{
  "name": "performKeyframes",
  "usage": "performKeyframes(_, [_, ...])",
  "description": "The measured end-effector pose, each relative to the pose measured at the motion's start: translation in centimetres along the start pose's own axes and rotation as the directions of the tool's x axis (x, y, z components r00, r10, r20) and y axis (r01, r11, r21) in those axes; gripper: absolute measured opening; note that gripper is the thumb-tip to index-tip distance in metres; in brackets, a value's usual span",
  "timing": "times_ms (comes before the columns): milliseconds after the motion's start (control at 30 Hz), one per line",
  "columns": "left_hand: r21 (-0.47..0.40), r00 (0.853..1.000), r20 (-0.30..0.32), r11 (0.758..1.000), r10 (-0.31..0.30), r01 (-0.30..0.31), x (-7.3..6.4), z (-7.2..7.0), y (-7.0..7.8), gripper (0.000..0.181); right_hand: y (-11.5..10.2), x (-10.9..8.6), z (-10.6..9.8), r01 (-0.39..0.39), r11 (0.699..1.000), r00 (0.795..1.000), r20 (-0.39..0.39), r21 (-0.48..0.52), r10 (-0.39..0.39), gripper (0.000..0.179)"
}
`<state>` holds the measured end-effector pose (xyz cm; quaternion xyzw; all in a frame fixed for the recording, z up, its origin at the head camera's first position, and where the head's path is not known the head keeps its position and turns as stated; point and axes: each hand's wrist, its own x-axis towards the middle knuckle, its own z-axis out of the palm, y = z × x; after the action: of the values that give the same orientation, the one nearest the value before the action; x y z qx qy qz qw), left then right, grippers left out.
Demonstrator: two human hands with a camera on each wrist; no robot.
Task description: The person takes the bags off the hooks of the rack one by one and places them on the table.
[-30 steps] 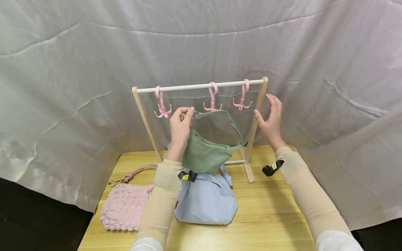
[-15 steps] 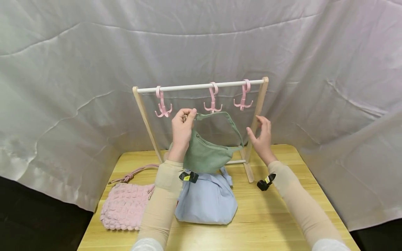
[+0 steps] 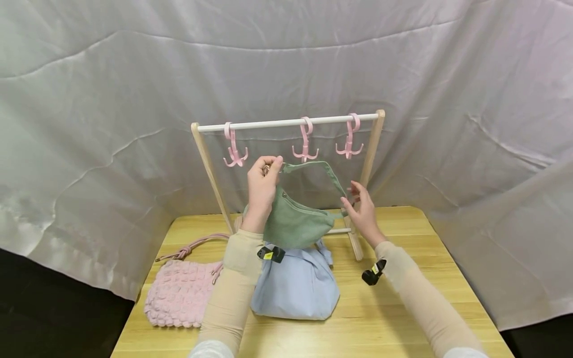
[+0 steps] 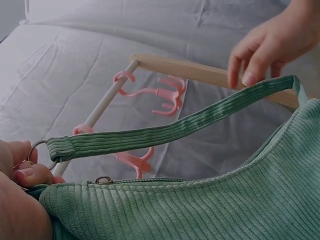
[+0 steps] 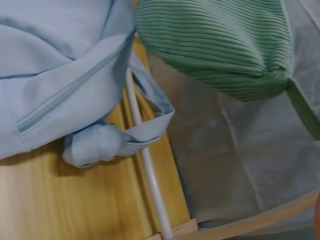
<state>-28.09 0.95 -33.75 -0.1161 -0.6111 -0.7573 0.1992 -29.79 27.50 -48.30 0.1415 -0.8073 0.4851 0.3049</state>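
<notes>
My left hand [image 3: 260,194] pinches the metal ring [image 4: 31,150] at one end of a green corduroy shoulder bag [image 3: 297,226], holding it up in front of the rack. The strap [image 4: 175,129] arches over the zipped opening, its far end joined to the bag's right corner. Beside that right end is my right hand [image 3: 364,214], thumb and fingers apart and fingertips right by the strap. In the right wrist view only the bag's ribbed lower corner [image 5: 215,55] shows, with a sliver of finger at the right edge.
A wooden rack with a white rod [image 3: 268,124] carries pink hooks, left [image 3: 235,154], middle [image 3: 305,146] and right [image 3: 349,144]. On the table [image 3: 394,308] lie a light blue bag [image 3: 297,288] and a pink bubbly bag [image 3: 181,296]. Grey cloth [image 3: 286,74] hangs behind.
My right hand has come down and left, from beside the rack's right post to the green bag's strap. The left hand keeps its pinch, shifting only slightly right and down.
</notes>
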Motion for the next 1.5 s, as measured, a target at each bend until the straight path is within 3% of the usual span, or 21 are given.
performKeyframes(267, [0.011,1.0,0.011,1.0,-0.001,0.001,-0.1,0.0,-0.5,0.017,0.7,-0.6,0.2,-0.074,0.989,0.993,0.083,-0.132,0.085,0.026])
performKeyframes(600, [0.027,1.0,0.016,0.999,-0.024,0.024,-0.1,-0.4,-0.6,0.018,1.1,-0.1,-0.9,-0.149,0.988,0.987,0.058,-0.03,0.151,0.017])
performKeyframes(1133, [0.094,1.0,0.029,0.995,0.011,-0.014,-0.2,-1.8,-1.7,0.016,0.3,1.1,-3.4,-0.111,0.994,0.993,-0.036,0.003,0.111,0.017])
performKeyframes(1267, [0.146,0.999,0.052,0.989,-0.012,0.005,-0.4,-2.3,-1.8,0.019,-0.4,1.4,-4.1,-0.119,0.993,0.992,-0.05,0.018,0.12,0.016])
performKeyframes(1500, [0.238,0.994,0.1,0.971,-0.046,0.021,-0.7,-2.8,-1.8,0.024,-4.2,1.6,-5.6,-0.094,0.995,0.994,-0.061,0.032,0.096,0.017])
